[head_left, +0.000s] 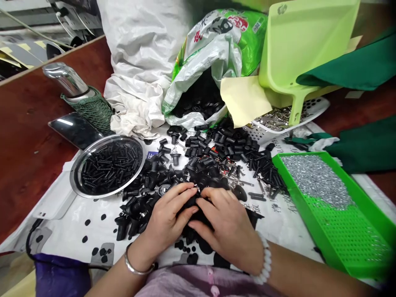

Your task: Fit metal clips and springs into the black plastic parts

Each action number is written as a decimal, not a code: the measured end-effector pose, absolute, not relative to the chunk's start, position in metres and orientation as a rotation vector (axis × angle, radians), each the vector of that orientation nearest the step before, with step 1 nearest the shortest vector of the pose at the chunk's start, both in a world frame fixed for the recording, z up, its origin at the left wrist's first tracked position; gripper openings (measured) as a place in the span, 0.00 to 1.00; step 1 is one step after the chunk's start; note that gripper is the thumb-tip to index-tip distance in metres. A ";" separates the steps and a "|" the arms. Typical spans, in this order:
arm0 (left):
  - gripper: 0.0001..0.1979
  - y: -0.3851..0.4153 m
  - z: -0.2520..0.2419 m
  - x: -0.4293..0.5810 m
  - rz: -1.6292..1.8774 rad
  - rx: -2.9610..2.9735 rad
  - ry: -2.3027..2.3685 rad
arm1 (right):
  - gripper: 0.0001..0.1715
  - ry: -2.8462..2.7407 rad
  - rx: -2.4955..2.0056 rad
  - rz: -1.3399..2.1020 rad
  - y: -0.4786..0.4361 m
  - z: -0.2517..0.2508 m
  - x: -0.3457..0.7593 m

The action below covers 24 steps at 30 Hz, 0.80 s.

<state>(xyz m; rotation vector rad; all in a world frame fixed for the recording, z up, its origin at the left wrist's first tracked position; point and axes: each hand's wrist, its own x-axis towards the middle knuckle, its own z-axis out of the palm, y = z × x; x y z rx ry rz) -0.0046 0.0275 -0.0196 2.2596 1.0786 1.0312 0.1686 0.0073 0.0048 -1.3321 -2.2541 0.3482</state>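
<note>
My left hand [169,212] and my right hand [227,220] meet at the near side of a heap of black plastic parts [157,175]. The fingers of both hands are curled, and their tips nearly touch each other. Something dark lies between them, mostly hidden by the fingers, so I cannot make out its shape. Beyond the hands are short black tubes [227,140], black ribbed sleeves [272,177] and small metal pieces [235,179]. A flat part with a grey ring [162,189] lies just past my left hand.
On the left, a steel bowl [74,181] holds ribbed black pieces, near a phone [72,130] and a flask [69,80]. To the right stands a green tray [334,241] with small silvery pieces [318,177]. Behind are an open bag [225,53], a white basket [262,134] and a dustpan [309,41].
</note>
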 end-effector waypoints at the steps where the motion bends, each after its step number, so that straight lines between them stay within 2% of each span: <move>1: 0.17 0.027 -0.020 -0.005 1.049 2.251 1.077 | 0.15 -2.245 -1.352 0.288 0.008 0.002 0.162; 4: 0.16 0.026 -0.022 -0.006 1.098 2.196 1.079 | 0.14 -2.176 -1.426 0.181 0.012 -0.009 0.146; 8: 0.15 0.025 -0.023 -0.009 1.134 2.091 1.122 | 0.11 -2.089 -1.472 0.201 0.016 -0.015 0.135; 17: 0.19 0.017 -0.011 -0.027 1.212 1.870 1.048 | 0.08 -2.055 -1.272 0.129 0.013 0.012 0.139; 24: 0.16 0.010 -0.010 -0.026 1.123 1.447 1.130 | 0.13 -2.136 -1.172 0.160 0.008 0.008 0.144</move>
